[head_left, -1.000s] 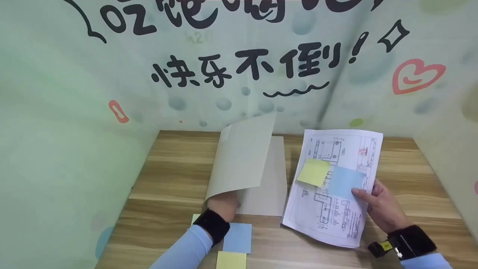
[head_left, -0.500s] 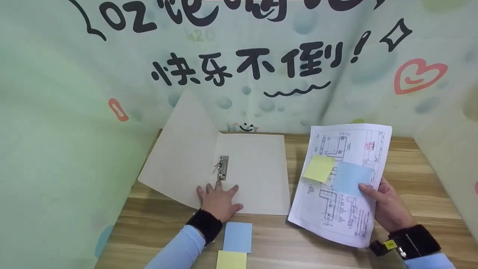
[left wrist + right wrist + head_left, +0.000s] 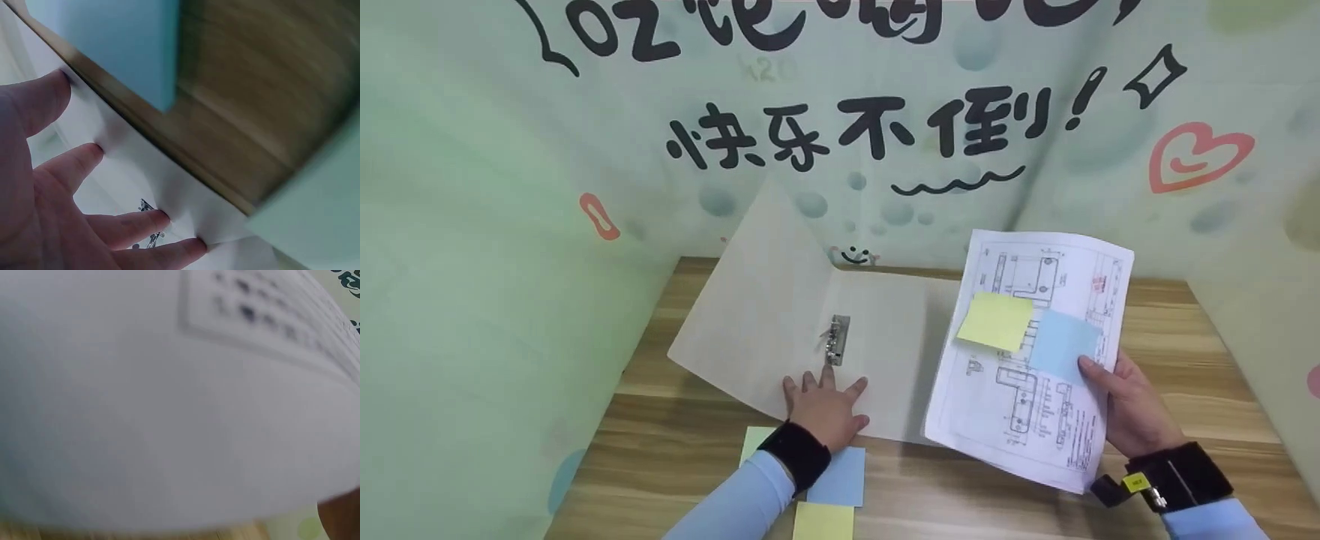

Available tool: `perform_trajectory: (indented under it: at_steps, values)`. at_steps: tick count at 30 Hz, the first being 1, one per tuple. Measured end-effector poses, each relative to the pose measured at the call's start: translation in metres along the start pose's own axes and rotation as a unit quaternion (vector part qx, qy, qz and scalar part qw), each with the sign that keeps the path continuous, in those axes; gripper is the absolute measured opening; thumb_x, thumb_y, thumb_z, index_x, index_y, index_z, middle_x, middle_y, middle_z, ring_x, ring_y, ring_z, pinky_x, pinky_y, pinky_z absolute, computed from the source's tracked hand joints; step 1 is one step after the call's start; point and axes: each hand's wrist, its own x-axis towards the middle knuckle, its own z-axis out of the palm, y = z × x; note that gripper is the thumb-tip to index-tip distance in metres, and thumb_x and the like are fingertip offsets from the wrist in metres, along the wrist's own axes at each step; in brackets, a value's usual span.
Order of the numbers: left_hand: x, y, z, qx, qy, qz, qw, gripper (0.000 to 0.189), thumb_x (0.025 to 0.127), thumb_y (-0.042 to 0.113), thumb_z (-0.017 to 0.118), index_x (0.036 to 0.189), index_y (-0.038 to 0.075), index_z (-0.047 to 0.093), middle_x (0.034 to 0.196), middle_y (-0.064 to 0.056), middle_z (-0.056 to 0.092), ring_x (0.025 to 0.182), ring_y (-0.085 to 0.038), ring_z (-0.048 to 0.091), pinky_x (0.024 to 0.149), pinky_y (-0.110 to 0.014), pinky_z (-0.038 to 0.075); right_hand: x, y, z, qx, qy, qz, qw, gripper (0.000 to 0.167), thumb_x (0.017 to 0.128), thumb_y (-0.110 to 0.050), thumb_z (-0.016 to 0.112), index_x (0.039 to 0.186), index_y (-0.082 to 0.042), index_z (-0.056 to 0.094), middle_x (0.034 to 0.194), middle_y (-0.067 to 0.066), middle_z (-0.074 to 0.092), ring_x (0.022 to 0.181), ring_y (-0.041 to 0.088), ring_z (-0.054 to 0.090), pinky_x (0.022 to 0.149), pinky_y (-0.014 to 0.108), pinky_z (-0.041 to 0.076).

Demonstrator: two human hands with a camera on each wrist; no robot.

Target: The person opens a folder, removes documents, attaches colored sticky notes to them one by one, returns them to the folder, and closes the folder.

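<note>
In the head view a pale file folder [image 3: 757, 315] stands open, its cover tilted up at the left. A metal clip [image 3: 837, 341] sits along its inner spine. My left hand [image 3: 823, 412] rests with spread fingers on the folder's near edge, just below the clip; the left wrist view shows the fingertips [image 3: 160, 216] against the pale board. My right hand [image 3: 1140, 412] grips the right edge of a sheaf of printed drawings [image 3: 982, 405], thumb on top. A yellow sticky note [image 3: 997, 321] and a blue sticky note [image 3: 1065, 345] lie on the top sheet. The sheaf overlaps the folder's right side.
At the front of the wooden table [image 3: 930, 502] lie a pale green sticky pad [image 3: 756, 439], a blue one [image 3: 846, 476] and a yellow one [image 3: 823, 521], near my left wrist. A printed cloth backdrop [image 3: 840, 75] closes off the back and sides.
The folder's cover has swung open to the left, baring the clip. Since then the folder and left hand have shifted right. The drawings have moved up and, lately, left over the folder's edge.
</note>
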Motion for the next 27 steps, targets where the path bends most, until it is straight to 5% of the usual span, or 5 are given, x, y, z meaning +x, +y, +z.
perform_trajectory:
  at_steps: [8,16,22,27]
  values:
    - [-0.002,0.018,-0.001,0.007,0.017,0.010,0.9998,0.070,0.092,0.046,0.071,0.144,0.003,0.054,0.148,-0.016,0.056,0.125,-0.041,0.058,0.102,-0.069,0.041,0.014,0.010,0.007,-0.108,0.093,0.028,0.9894,0.042,0.111,-0.011,0.034,0.152,-0.021,0.038,0.133,0.008,0.068,0.113,0.027,0.071,0.092,0.042,0.059]
    - [0.009,0.013,0.008,-0.013,0.046,0.016,0.9988,0.070,0.084,0.053,0.078,0.133,0.006,0.064,0.132,-0.012,0.061,0.108,-0.030,0.058,0.088,-0.052,0.046,0.024,0.021,0.004,-0.155,0.148,0.039,0.9761,0.040,0.109,-0.015,0.045,0.148,-0.020,0.039,0.126,0.005,0.072,0.107,0.025,0.074,0.088,0.041,0.061]
    - [0.018,0.002,0.006,-0.025,0.057,0.014,0.9980,0.082,0.075,0.066,0.079,0.138,0.017,0.062,0.138,-0.021,0.053,0.131,-0.040,0.045,0.101,-0.056,0.037,0.031,0.026,0.004,-0.186,0.179,0.062,0.9642,0.037,0.107,-0.018,0.051,0.143,-0.019,0.044,0.121,0.004,0.074,0.103,0.024,0.075,0.086,0.040,0.061]
    - [0.023,-0.005,0.008,-0.052,0.038,0.004,0.9979,0.102,0.070,0.070,0.081,0.145,0.008,0.051,0.153,-0.023,0.042,0.143,-0.046,0.036,0.109,-0.064,0.033,0.031,0.026,0.002,-0.202,0.193,0.069,0.9577,0.038,0.106,-0.019,0.053,0.143,-0.021,0.045,0.120,0.002,0.074,0.103,0.023,0.075,0.086,0.040,0.061]
